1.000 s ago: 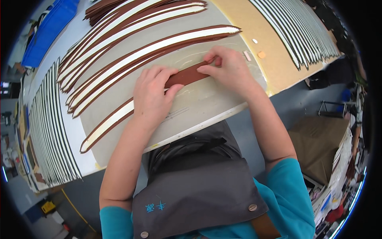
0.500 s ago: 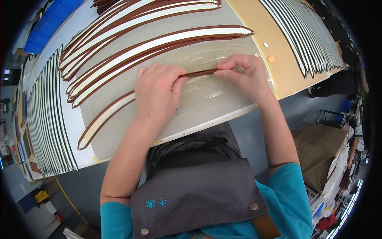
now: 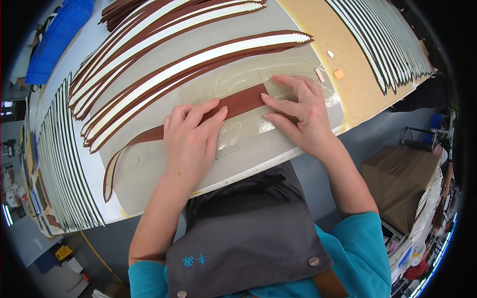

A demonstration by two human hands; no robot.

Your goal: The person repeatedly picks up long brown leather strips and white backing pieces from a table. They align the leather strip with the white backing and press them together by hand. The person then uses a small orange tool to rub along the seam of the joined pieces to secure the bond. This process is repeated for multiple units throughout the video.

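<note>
A: What are the containers holding?

B: A blue crate (image 3: 59, 42) is sitting at the upper left; I can't tell what it is holding. A brown boxy form (image 3: 400, 186) is standing to the right, beyond the table, and it isn't showing any contents.

A: And where is the brown strip (image 3: 243, 103) lying against the grip?

B: It is stretching across the grey mat (image 3: 141, 171), passing under the left hand (image 3: 189, 131) and ending at the right hand's (image 3: 303, 114) fingertips.

A: Are the hands pinching it?

B: Neither one is. The left is arching over the strip, thumb and forefinger resting apart on its surface. The right is spreading its fingers, one tip touching near the squared end and the thumb sitting apart below.

A: How is the strip looking?

B: Between the hands it is lying flat, its smooth reddish-brown face showing. Left of the left hand it is narrowing and twisting, and its far tail is standing partly on edge, showing a cream band bordered in brown.
</note>
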